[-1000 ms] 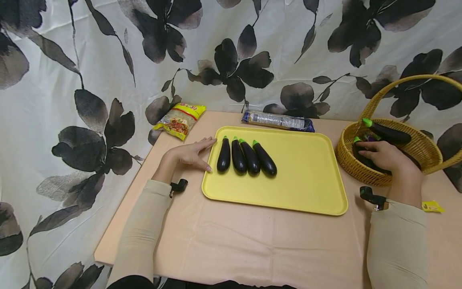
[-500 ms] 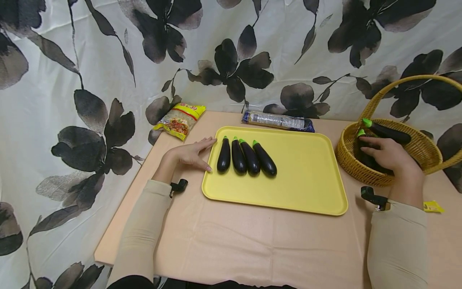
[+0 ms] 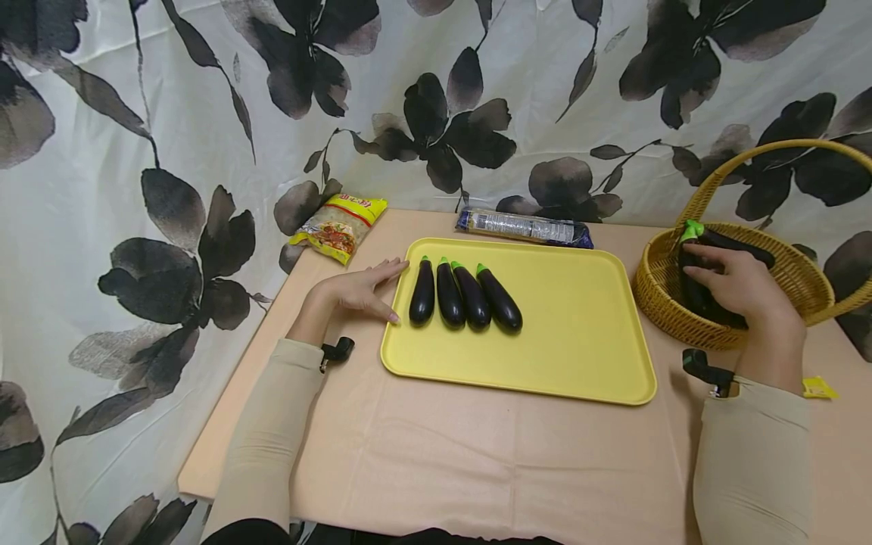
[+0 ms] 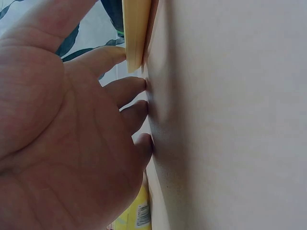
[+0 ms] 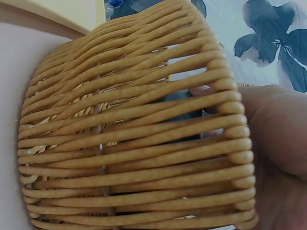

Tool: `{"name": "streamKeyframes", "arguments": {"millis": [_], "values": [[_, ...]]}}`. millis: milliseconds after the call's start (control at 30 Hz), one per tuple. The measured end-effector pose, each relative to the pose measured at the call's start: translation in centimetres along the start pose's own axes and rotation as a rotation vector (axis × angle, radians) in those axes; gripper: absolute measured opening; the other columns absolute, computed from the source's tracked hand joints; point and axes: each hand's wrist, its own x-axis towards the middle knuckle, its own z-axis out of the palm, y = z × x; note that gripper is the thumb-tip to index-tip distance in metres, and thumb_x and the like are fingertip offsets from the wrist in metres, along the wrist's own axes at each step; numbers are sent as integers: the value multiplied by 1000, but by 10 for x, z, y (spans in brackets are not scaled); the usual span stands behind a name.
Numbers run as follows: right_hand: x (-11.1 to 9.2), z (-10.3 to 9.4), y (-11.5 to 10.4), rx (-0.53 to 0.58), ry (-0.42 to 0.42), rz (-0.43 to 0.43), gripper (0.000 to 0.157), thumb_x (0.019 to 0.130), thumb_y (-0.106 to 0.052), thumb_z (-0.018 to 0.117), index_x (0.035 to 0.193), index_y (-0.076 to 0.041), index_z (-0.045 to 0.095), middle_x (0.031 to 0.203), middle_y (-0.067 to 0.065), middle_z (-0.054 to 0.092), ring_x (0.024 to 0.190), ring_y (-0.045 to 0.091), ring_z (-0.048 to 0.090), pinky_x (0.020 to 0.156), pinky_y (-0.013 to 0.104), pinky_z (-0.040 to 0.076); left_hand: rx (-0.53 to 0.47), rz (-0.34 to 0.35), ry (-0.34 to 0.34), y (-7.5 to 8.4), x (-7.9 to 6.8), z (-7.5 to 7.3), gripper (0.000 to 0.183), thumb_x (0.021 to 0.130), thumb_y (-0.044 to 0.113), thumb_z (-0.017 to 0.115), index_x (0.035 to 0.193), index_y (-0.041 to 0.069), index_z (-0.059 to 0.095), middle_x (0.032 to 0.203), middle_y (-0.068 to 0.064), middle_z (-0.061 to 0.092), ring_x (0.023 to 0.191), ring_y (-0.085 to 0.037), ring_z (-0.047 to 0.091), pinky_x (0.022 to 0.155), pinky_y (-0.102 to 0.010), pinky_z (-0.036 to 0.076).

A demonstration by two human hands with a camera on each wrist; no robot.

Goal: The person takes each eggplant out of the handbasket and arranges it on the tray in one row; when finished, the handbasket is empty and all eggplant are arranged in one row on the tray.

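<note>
In the head view my right hand (image 3: 742,284) reaches over the near rim of the wicker basket (image 3: 661,310). It grips a dark eggplant (image 3: 695,291) with a green stem end. Another eggplant (image 3: 739,244) lies behind the fingers. The basket's woven wall (image 5: 139,139) hides most of this grip in the right wrist view. My left hand (image 3: 357,291) rests at the left edge of the yellow tray (image 3: 572,333), fingers spread, thumb and a fingertip touching its rim. On the tray several eggplants (image 3: 468,297) lie side by side, stems pointing away.
A yellow-topped food bag (image 3: 341,227) sits beyond my left hand. Behind the tray lies a long blue packet (image 3: 524,228). The basket's tall handle (image 3: 722,178) arches over it. A small yellow packet (image 3: 820,388) is near my right wrist. A floral curtain (image 3: 518,98) hangs behind the table.
In the basket, the eggplant under my right hand has shifted up and to the right, its stem end rising beside the other one. My left hand and the tray stay put.
</note>
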Motion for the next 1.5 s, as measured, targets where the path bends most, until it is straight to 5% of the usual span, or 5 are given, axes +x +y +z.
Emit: {"name": "streamKeyframes", "arguments": {"millis": [233,433,933,1233,1500], "values": [[-1,-1,-5,-7,91,-22,64,109,-50,44,162,-15,37,145,37,46,114,49,46,89,57,53,-7,-1,4,1,-1,0,128,74,51,93,169,28,10,177,1,-4,163,-25,-13,131,-54,-4],[-3,-3,-14,-5,162,-47,60,109,-46,48,160,-17,42,123,29,54,97,36,47,60,23,39,-9,2,3,2,-2,-1,128,74,50,93,169,28,10,177,1,-4,163,-25,-13,131,-54,-5],[-9,0,-56,20,232,-183,54,108,-38,56,159,-23,46,116,20,54,91,26,43,56,22,38,-4,-9,1,-2,1,0,129,73,53,93,169,31,10,177,2,-5,163,-27,-13,131,-57,-5],[-4,14,-85,172,277,-252,51,107,-32,59,157,-32,48,147,22,55,99,0,49,67,3,44,7,-2,7,0,0,0,128,73,54,92,169,31,10,177,2,-4,163,-26,-12,131,-55,-4],[5,33,-105,270,210,-309,50,107,-33,58,156,-33,49,151,18,54,111,13,55,72,8,49,2,-1,5,1,0,0,129,72,54,92,169,30,11,177,4,-4,163,-25,-12,131,-55,-4]]}}
